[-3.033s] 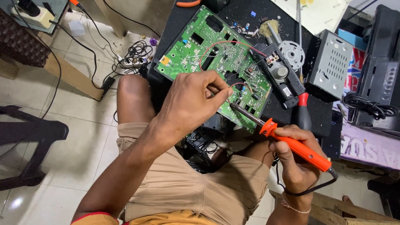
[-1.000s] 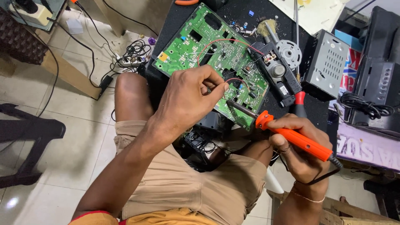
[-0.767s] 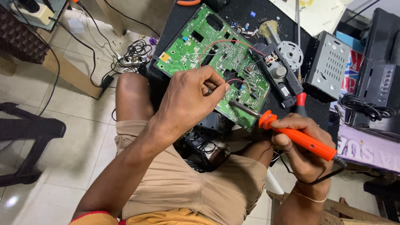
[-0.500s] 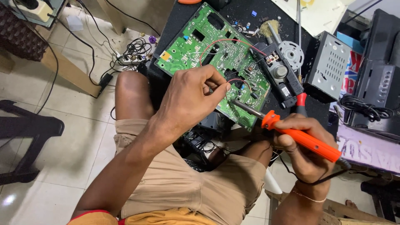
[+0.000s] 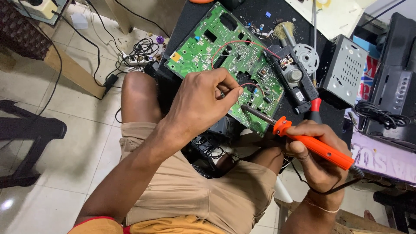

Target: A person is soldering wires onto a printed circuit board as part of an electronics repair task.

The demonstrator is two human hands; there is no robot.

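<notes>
At the bench's near edge, the left hand (image 5: 197, 106) pinches a red wire (image 5: 251, 85) onto the green circuit board (image 5: 225, 56); the right hand (image 5: 318, 158) grips the orange soldering iron (image 5: 314, 145), tip angled toward the joint.

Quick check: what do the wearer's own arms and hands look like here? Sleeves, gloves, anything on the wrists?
Both hands are bare, no gloves. The left hand leads to a bare forearm; a short sleeve in orange-yellow with a red edge shows only at the upper arm. The right hand has a thin pale thread band around the wrist. No watch or rings show.
</notes>
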